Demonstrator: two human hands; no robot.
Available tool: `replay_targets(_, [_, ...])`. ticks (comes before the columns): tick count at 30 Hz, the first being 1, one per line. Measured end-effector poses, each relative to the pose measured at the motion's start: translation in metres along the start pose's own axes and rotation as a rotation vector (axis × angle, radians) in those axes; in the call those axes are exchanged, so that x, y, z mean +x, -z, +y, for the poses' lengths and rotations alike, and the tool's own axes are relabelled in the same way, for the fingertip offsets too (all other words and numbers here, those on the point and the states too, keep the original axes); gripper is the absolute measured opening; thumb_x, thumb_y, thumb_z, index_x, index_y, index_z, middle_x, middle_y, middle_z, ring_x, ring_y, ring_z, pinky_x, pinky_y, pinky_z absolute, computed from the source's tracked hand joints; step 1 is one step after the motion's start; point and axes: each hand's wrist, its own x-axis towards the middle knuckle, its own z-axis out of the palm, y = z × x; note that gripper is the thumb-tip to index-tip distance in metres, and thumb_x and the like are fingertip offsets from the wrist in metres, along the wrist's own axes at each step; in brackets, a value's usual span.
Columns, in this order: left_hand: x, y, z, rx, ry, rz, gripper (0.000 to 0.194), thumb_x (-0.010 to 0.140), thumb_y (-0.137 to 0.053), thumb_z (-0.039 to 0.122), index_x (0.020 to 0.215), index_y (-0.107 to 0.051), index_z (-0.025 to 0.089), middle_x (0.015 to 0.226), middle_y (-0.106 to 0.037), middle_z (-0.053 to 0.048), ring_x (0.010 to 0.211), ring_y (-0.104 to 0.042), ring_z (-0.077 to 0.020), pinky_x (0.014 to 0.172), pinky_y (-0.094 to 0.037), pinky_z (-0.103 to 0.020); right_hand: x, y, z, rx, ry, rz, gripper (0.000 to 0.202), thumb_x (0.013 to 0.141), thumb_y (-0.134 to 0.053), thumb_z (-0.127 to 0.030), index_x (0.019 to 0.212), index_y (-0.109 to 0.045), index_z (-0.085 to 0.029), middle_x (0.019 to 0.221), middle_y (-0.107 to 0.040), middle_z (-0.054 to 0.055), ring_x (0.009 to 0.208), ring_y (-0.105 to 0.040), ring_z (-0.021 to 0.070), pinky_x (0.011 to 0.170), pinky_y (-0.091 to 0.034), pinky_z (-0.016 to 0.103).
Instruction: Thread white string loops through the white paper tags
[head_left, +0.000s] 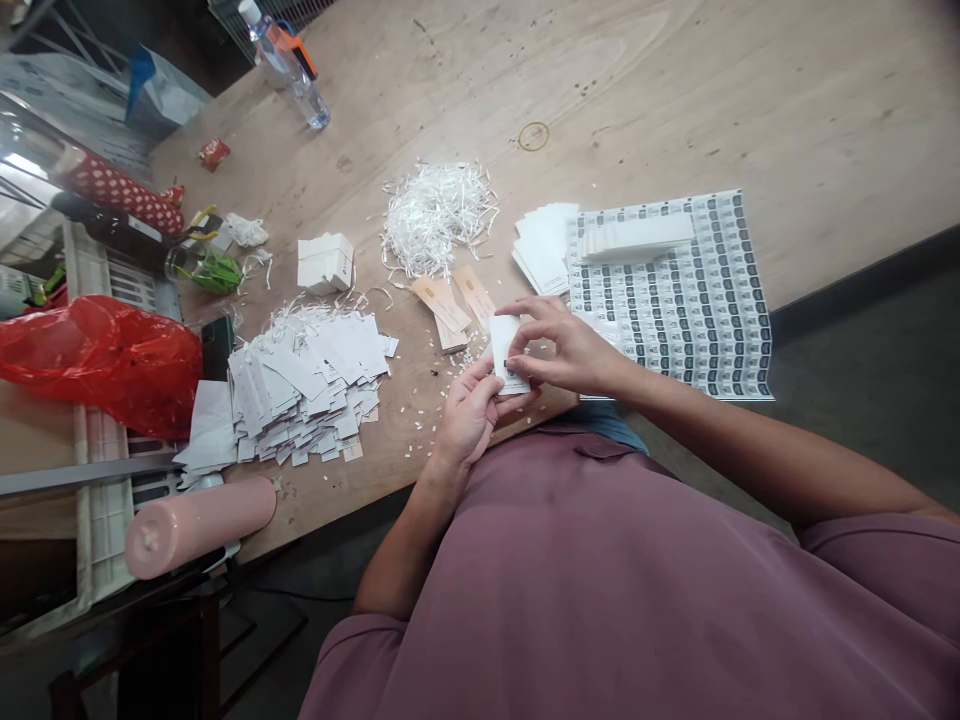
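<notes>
A white printed card tag [507,345] is held between both hands near the table's front edge. My left hand [474,405] grips its lower end, thumb on the face. My right hand [559,345] pinches at the tag's printed lower part, its fingers curled over the right side. Just beyond are orange-beige cards [444,305] in a small stack, with little white bits scattered around. To the right lies a sheet of black-and-white stickers [697,320], with a stack of white tags [637,238] on it and more white tags [541,245] fanned beside it.
A heap of white strings [436,215] lies mid-table. At left are a large pile of strung tags [307,385], a stack of white cards [325,262], a red plastic bag [105,360] and a pink bottle [202,525]. A water bottle [289,75] lies at the back.
</notes>
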Motion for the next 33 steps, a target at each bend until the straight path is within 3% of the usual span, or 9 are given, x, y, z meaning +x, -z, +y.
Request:
replay_targets(8, [0.003, 0.001, -0.004, 0.053, -0.033, 0.007, 0.045, 0.068, -0.087, 0.029, 0.106, -0.071, 0.014, 0.084, -0.077, -0.006, 0.095, -0.076, -0.0277, 0.087, -0.063, -0.042, -0.001, 0.001, -0.002, 0.102, -0.044, 0.052, 0.011, 0.079, -0.076, -0.028, 0.069, -0.076, -0.024, 0.129, -0.069, 0.006, 0.123, -0.059, 0.0332, 0.108, -0.043, 0.058])
replay_targets(11, [0.001, 0.002, -0.003, 0.076, -0.038, 0.008, 0.047, 0.067, -0.088, 0.031, 0.106, -0.070, 0.013, 0.087, -0.078, -0.010, 0.097, -0.076, -0.0305, 0.087, -0.063, -0.042, 0.000, 0.007, -0.001, 0.201, -0.080, 0.194, 0.009, 0.084, -0.074, -0.032, 0.085, -0.080, -0.026, 0.122, -0.073, 0.007, 0.113, -0.067, 0.0290, 0.101, -0.050, 0.052])
replay_targets(13, [0.000, 0.002, -0.002, 0.093, -0.028, 0.012, 0.048, 0.067, -0.088, 0.033, 0.105, -0.069, 0.011, 0.090, -0.079, -0.012, 0.095, -0.077, -0.0310, 0.084, -0.063, -0.041, 0.002, 0.010, 0.002, 0.244, -0.128, 0.290, 0.024, 0.083, -0.076, -0.035, 0.106, -0.078, -0.026, 0.112, -0.076, 0.008, 0.105, -0.069, 0.0276, 0.091, -0.055, 0.048])
replay_targets(15, [-0.001, 0.002, -0.003, 0.106, -0.023, 0.010, 0.051, 0.066, -0.088, 0.035, 0.106, -0.067, 0.011, 0.091, -0.079, -0.013, 0.091, -0.078, -0.0301, 0.080, -0.064, -0.039, 0.003, 0.010, 0.006, 0.315, -0.183, 0.263, 0.039, 0.079, -0.080, -0.038, 0.114, -0.075, -0.022, 0.096, -0.076, 0.008, 0.092, -0.070, 0.0252, 0.080, -0.057, 0.043])
replay_targets(18, [0.004, 0.000, -0.007, 0.156, -0.035, 0.031, 0.054, 0.065, -0.089, 0.041, 0.103, -0.065, 0.012, 0.081, -0.078, -0.010, 0.080, -0.078, -0.0274, 0.072, -0.064, -0.035, 0.003, -0.001, 0.011, 0.421, -0.207, 0.171, 0.038, 0.076, -0.080, -0.037, 0.108, -0.075, -0.016, 0.077, -0.068, 0.003, 0.074, -0.065, 0.0185, 0.070, -0.057, 0.035])
replay_targets(23, [0.012, 0.007, -0.014, 0.412, -0.098, 0.160, 0.049, 0.072, -0.081, 0.054, 0.096, -0.063, 0.016, 0.062, -0.071, -0.003, 0.056, -0.071, -0.0206, 0.055, -0.058, -0.030, -0.008, -0.022, 0.010, 0.455, -0.152, 0.244, 0.032, 0.083, -0.071, -0.035, 0.110, -0.074, -0.018, 0.078, -0.069, 0.003, 0.072, -0.066, 0.0174, 0.066, -0.059, 0.031])
replay_targets(26, [0.013, 0.022, -0.006, 0.795, -0.287, 0.266, 0.038, 0.083, -0.070, 0.055, 0.088, -0.069, 0.017, 0.070, -0.071, -0.005, 0.072, -0.072, -0.0230, 0.068, -0.059, -0.035, -0.024, -0.007, 0.016, 0.306, -0.058, 0.284, 0.032, 0.092, -0.063, -0.032, 0.121, -0.072, -0.021, 0.087, -0.075, 0.006, 0.076, -0.071, 0.0187, 0.071, -0.060, 0.034])
replay_targets(30, [0.018, 0.029, 0.012, 1.111, -0.713, 0.408, 0.030, 0.081, -0.076, 0.044, 0.100, -0.077, 0.021, 0.118, -0.070, -0.013, 0.120, -0.060, -0.0294, 0.106, -0.047, -0.046, -0.046, 0.032, 0.039, -0.100, 0.044, 0.523, 0.020, 0.095, -0.062, -0.024, 0.110, -0.076, -0.023, 0.094, -0.077, 0.007, 0.086, -0.071, 0.0223, 0.081, -0.059, 0.040])
replay_targets(33, [0.039, 0.013, 0.015, 0.861, -0.512, 0.228, 0.034, 0.084, -0.073, 0.042, 0.110, -0.075, 0.020, 0.120, -0.070, -0.012, 0.111, -0.065, -0.0247, 0.101, -0.050, -0.042, -0.042, 0.047, 0.062, -0.290, 0.149, 0.501, 0.017, 0.096, -0.059, -0.020, 0.098, -0.076, -0.019, 0.091, -0.076, 0.009, 0.085, -0.069, 0.0230, 0.078, -0.058, 0.040])
